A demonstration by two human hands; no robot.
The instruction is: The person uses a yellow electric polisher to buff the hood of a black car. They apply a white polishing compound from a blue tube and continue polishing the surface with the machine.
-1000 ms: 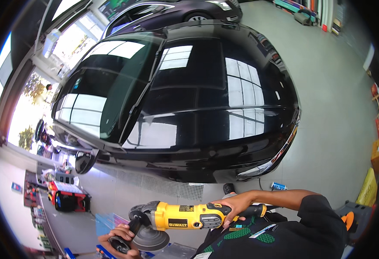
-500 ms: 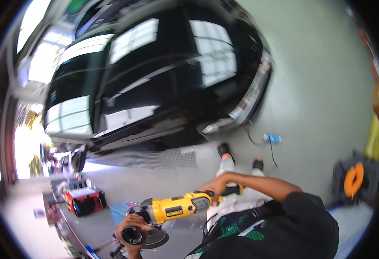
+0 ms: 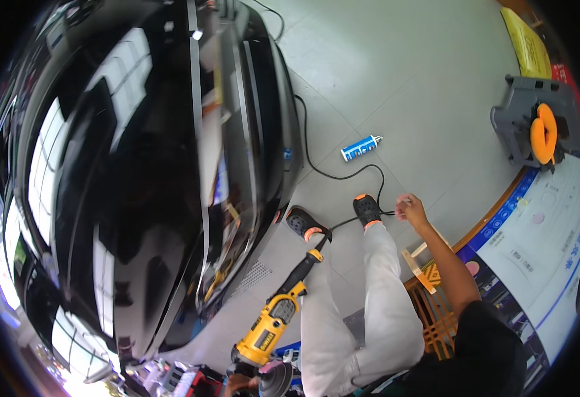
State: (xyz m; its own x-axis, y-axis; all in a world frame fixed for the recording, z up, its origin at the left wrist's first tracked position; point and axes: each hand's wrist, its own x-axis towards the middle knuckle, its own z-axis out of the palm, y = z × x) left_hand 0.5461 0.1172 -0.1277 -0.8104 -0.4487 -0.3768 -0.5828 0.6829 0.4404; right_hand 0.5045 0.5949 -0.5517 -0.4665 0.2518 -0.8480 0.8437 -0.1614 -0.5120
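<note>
A yellow-and-black corded polisher (image 3: 268, 331) hangs tilted beside my legs, its black pad (image 3: 275, 378) low in the view. My left hand (image 3: 238, 384), partly cut off at the lower edge, is wrapped round the polisher's head end. Out over the floor to the right, my right hand (image 3: 412, 210) has its fingers curled at a bend of the black power cord (image 3: 353, 176). Two strands of the cord meet at those fingers. From the polisher's rear handle the cord runs past my shoes, then toward the car.
A glossy black car (image 3: 151, 185) fills the left side. On the floor lies a blue-and-white bottle (image 3: 361, 148). To the right stand a grey plastic stool (image 3: 509, 129) with an orange ring-shaped thing (image 3: 543, 134), a printed surface (image 3: 535, 245) and a slatted wooden piece (image 3: 435, 317).
My right hand has left the polisher's rear handle and reached out to the cord. The polisher now points more steeply downward. My view has turned toward the car's end and the floor.
</note>
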